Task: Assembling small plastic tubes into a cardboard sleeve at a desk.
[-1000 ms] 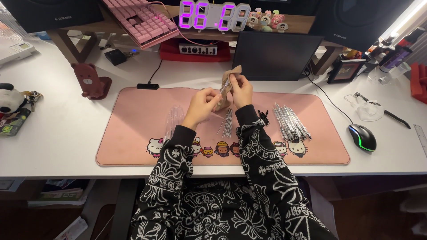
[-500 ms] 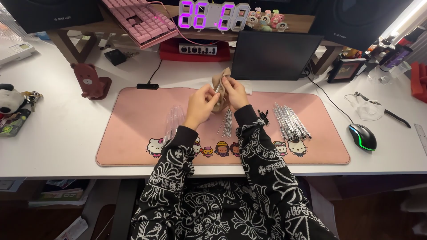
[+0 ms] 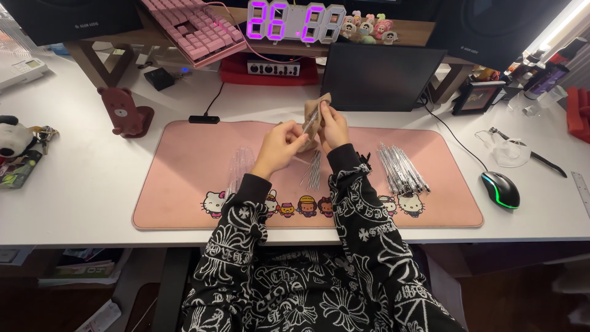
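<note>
Hands both busy mid-frame: right hand (image 3: 332, 126) pinching a beige cloth (image 3: 316, 110) around a thin pen (image 3: 310, 120), left hand (image 3: 279, 147) gripping its lower end, so one slip could drop it into the loose pens (image 3: 313, 169) below.

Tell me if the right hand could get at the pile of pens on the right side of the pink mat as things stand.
Probably yes. The pile of pens lies open on the mat, just right of the right hand, nothing between; but that hand is occupied with a beige cloth.
</note>
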